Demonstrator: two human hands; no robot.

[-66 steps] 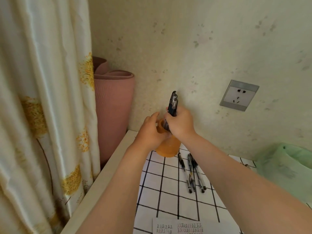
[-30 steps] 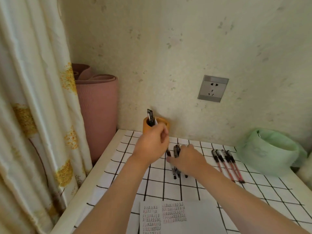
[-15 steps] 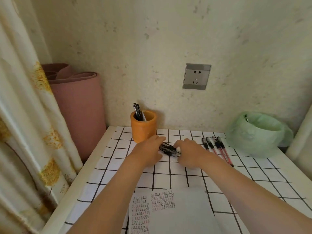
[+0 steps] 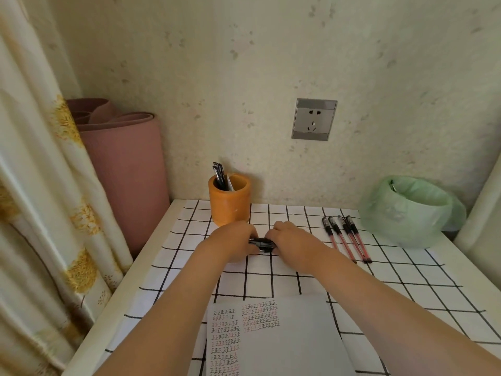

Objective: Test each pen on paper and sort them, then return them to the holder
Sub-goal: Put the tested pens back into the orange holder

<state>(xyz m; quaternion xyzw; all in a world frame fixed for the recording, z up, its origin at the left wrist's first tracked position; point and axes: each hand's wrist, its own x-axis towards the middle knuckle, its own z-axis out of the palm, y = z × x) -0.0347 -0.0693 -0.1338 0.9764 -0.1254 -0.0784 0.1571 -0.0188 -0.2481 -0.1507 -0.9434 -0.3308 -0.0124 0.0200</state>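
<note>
Black pens (image 4: 262, 244) are gripped as a bundle: left hand (image 4: 233, 244) is curled over one end, right hand (image 4: 291, 242) over the other. Bundle is held low on the cloth (image 4: 406, 278), just before the holder (image 4: 230, 204); other pens (image 4: 220, 175) are stood inside. Red pens (image 4: 345, 237) are laid apart, right. Paper (image 4: 292, 337) is nearest.

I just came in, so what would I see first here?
The left hand and right hand grip a bundle of black pens mid-table. Behind them stands a round orange pen holder with dark pens inside. Four red-barrelled pens lie side by side to the right.
</note>
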